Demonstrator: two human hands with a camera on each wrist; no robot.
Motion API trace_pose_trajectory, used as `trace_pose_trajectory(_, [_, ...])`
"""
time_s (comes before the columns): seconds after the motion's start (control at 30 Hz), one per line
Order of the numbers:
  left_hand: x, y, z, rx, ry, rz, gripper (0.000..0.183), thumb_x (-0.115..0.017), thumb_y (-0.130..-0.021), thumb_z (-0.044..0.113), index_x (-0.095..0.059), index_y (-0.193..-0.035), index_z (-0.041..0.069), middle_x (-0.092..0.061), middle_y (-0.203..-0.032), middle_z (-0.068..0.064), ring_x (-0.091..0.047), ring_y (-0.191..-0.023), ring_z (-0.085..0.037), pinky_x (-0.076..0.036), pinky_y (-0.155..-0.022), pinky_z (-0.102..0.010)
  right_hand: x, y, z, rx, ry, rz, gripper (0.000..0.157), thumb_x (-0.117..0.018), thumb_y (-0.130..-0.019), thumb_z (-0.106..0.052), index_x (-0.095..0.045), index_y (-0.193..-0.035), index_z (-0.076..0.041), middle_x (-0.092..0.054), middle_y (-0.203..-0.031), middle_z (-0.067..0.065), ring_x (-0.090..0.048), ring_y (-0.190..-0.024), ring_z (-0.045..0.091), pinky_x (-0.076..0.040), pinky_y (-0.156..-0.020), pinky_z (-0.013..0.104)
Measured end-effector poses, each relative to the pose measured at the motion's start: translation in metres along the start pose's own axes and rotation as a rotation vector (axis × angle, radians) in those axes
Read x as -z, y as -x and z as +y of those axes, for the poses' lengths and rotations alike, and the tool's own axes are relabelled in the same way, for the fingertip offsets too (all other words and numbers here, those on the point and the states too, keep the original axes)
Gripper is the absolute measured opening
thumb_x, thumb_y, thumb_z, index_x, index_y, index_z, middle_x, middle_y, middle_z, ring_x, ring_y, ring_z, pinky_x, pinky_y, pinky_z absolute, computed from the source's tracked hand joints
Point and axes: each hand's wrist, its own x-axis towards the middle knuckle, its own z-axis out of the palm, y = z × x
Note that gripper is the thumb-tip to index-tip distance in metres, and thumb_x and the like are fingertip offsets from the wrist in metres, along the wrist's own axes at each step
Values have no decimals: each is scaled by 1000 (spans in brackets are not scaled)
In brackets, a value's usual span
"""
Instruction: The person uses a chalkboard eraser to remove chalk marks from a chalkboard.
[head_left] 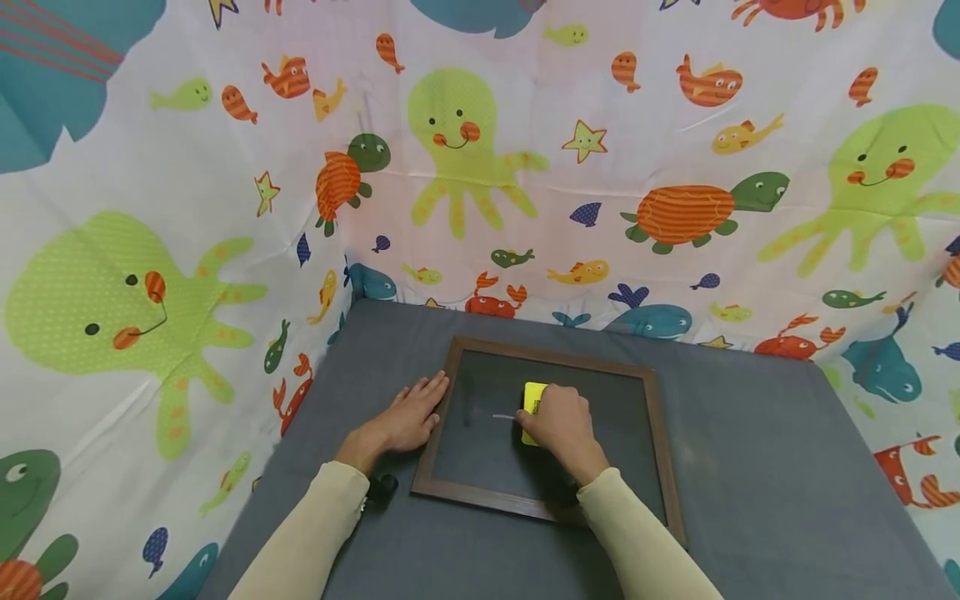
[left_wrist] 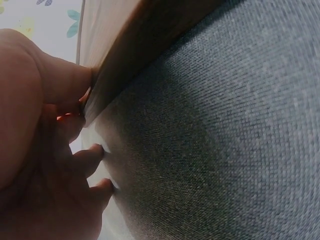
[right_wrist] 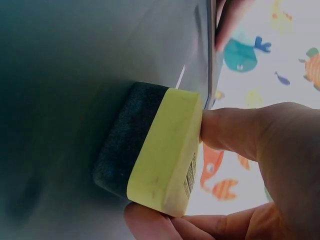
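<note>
A small chalkboard (head_left: 480,467) with a brown wooden frame lies on the grey cloth. My right hand (head_left: 562,423) grips a yellow board eraser (head_left: 533,414), thumb on one side and fingers on the other. Its dark felt (right_wrist: 131,135) faces the board in the right wrist view. Just left of the eraser, a short white chalk line (head_left: 504,416) shows on the dark surface. My left hand (head_left: 408,417) lies at the frame's left side, fingers extended. In the left wrist view, the thumb touches the frame's edge (left_wrist: 125,60) and the other fingertips rest on the cloth.
Grey cloth (head_left: 780,467) covers the table around the board. A curtain (head_left: 525,192) printed with sea animals stands behind it and along both sides. A small black object (head_left: 384,487) sits beside the left wrist.
</note>
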Motion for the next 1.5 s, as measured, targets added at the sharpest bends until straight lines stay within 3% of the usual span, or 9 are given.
trace_pose_trajectory(0.37, [-4, -4, 1, 48, -16, -7, 71, -52, -115, 17, -17, -176, 7, -9, -186, -10, -10, -171, -41, -10, -135, -68, -15, -12, -57, 43, 1, -19, 53, -86, -91, -46, -73, -112, 2, -70, -90, 13, -66, -79, 27, -65, -78, 45])
trace_pose_trajectory(0.63, [-7, -4, 0, 35, -1, 5, 70, -51, -115, 17, -19, -176, 7, -10, -186, -11, -11, -171, -43, -9, -135, -68, -22, -16, -74, 45, -23, -41, 53, -86, -91, -46, -74, -113, 1, -70, -90, 11, -67, -75, 26, -67, -74, 43])
trace_pose_trajectory(0.8, [-10, -5, -6, 5, 55, 18, 69, -52, -114, 16, -22, -177, 13, -10, -186, -14, -9, -170, -47, -5, -133, -72, -24, -16, -74, 26, -30, -35, 54, -87, -91, -47, -75, -114, 0, -70, -91, 11, -67, -74, 25, -67, -74, 43])
trace_pose_trajectory(1.17, [-6, -6, 5, 38, -34, -21, 68, -51, -116, 17, -21, -177, 14, -9, -186, -10, -11, -171, -43, -10, -135, -68, -20, -17, -66, 33, -37, -63, 54, -87, -90, -47, -73, -113, 0, -67, -89, 10, -66, -73, 25, -66, -71, 42])
trace_pose_trajectory(1.5, [-3, -4, 4, 44, -45, -43, 69, -50, -117, 19, -17, -178, 15, -6, -186, -10, -9, -171, -42, -11, -135, -68, -5, -15, -23, -55, -49, -68, 55, -87, -88, -49, -70, -109, -1, -66, -88, 11, -64, -76, 27, -63, -72, 43])
